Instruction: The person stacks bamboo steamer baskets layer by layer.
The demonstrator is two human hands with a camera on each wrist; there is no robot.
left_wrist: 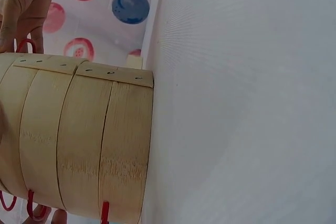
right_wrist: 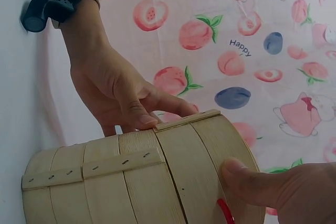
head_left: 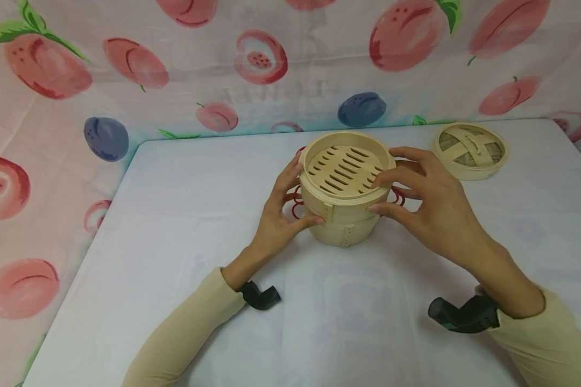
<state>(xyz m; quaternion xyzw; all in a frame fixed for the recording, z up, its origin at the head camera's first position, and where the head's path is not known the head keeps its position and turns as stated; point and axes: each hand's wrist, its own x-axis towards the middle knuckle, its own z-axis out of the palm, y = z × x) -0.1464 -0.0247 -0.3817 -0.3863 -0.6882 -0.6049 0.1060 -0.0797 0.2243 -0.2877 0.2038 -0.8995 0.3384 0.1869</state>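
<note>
A stack of round bamboo steamer baskets (head_left: 341, 215) stands upright on the white table, slotted base showing inside the top one. My left hand (head_left: 281, 212) grips its left side, thumb across the front wall and fingers around the back. On the right, my right hand (head_left: 428, 196) holds the top basket, thumb against the outer wall and a finger over the rim. Red loops (head_left: 398, 196) hang at both sides. The stacked bamboo walls (left_wrist: 81, 135) fill the left part of the left wrist view. In the right wrist view, my right thumb (right_wrist: 252, 182) presses the upper wall.
A bamboo steamer lid (head_left: 472, 153) with a strap handle lies at the table's back right. The white tabletop (head_left: 198, 188) runs back to a fruit-printed cloth (head_left: 174, 64). A black device (head_left: 465, 314) is strapped at each wrist.
</note>
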